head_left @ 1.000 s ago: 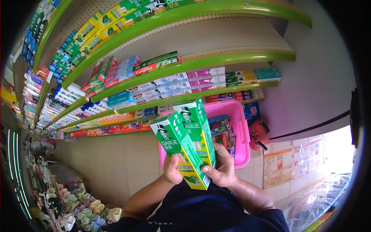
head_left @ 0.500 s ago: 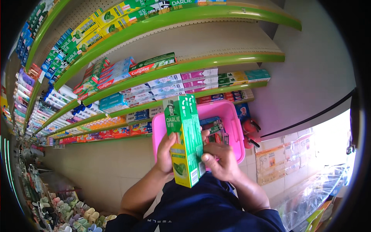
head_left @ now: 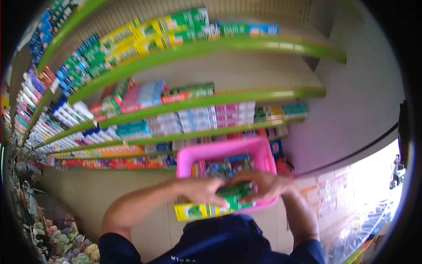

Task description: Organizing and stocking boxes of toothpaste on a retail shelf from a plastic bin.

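A long yellow-and-green toothpaste box lies crosswise over the near rim of a pink basket. My left hand is closed on the box near its middle, thumb on the side facing me. On the box's green end rests my right hand, its thumb also on the near side and its fingers curled over the top. Motion blurs both hands, and the far fingers are partly hidden. Inside the basket, several packaged toothpastes in blue, green and red lie jumbled beyond my hands.
Green-edged shelves with rows of toothpaste boxes curve across the far side. A grey wall stands to the right, with a red object at its foot beside the basket. Slippers sit at the lower left.
The toothpaste box has gone from upright before me to lying flat, lower, at the basket's near rim. Both hands have moved down with it. The view has tilted upward a little.
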`<state>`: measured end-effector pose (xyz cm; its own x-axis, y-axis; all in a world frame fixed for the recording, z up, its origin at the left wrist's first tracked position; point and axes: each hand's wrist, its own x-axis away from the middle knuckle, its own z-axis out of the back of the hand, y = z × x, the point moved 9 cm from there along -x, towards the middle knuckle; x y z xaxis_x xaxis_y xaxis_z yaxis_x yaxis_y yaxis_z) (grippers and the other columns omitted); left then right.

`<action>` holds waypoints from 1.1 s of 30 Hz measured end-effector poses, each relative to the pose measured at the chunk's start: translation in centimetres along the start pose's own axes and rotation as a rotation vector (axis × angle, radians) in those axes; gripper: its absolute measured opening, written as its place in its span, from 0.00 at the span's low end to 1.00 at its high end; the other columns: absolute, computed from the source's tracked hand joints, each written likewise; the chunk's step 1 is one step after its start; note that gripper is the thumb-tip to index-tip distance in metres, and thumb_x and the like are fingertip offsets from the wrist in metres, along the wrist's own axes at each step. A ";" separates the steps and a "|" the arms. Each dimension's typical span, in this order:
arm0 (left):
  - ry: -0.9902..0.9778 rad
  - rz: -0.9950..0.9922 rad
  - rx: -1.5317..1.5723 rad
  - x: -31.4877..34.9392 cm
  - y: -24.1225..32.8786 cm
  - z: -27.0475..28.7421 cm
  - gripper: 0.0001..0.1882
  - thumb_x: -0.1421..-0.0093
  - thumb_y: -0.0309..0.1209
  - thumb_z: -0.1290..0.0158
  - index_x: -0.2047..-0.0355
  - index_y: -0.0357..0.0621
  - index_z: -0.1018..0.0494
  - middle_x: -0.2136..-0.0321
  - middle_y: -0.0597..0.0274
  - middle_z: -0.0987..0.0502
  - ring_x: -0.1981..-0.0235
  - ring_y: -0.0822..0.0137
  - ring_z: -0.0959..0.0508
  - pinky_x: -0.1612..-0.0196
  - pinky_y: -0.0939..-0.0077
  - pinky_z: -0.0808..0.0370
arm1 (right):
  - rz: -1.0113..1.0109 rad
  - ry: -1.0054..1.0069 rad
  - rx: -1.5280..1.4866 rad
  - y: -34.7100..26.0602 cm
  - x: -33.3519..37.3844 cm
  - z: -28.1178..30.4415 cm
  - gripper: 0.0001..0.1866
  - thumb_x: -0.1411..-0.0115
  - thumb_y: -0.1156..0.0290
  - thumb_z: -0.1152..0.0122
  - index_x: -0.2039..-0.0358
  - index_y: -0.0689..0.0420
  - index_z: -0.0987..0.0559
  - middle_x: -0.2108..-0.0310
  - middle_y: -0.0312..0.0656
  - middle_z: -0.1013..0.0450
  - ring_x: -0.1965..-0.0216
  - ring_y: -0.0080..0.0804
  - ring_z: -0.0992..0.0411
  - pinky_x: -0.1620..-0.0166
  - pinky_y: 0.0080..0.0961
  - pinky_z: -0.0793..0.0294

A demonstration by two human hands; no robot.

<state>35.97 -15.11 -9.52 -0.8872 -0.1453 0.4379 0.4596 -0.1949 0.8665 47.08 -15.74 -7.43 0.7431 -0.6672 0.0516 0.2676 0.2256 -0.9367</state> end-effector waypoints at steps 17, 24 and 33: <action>0.072 0.305 -0.364 3.1 0.8 2.5 0.43 0.48 0.48 0.35 0.38 0.43 0.39 0.50 0.44 0.25 0.51 0.46 0.23 0.48 0.60 0.27 | -0.144 -0.187 0.313 0.2 -0.2 0.7 0.39 0.46 0.57 0.30 0.39 0.63 0.34 0.48 0.55 0.30 0.47 0.50 0.29 0.45 0.38 0.29; 0.142 0.223 -0.460 4.0 5.5 7.5 0.41 0.50 0.44 0.33 0.40 0.44 0.37 0.51 0.48 0.24 0.52 0.48 0.22 0.51 0.59 0.25 | 0.109 0.071 0.255 -4.5 -1.8 5.8 0.41 0.48 0.53 0.31 0.39 0.61 0.34 0.50 0.55 0.28 0.49 0.52 0.28 0.46 0.42 0.27; 0.366 0.085 -0.787 3.3 16.2 14.6 0.40 0.48 0.49 0.36 0.41 0.40 0.36 0.58 0.46 0.22 0.61 0.48 0.19 0.60 0.56 0.21 | 0.341 0.324 0.402 -9.4 -1.3 14.8 0.40 0.56 0.59 0.26 0.43 0.63 0.29 0.59 0.53 0.25 0.60 0.48 0.23 0.59 0.38 0.21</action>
<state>39.86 -4.58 9.46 -0.8422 -0.4656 0.2720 0.5376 -0.7633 0.3582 52.70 -6.44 6.43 0.6201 -0.6781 -0.3945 0.3054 0.6718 -0.6748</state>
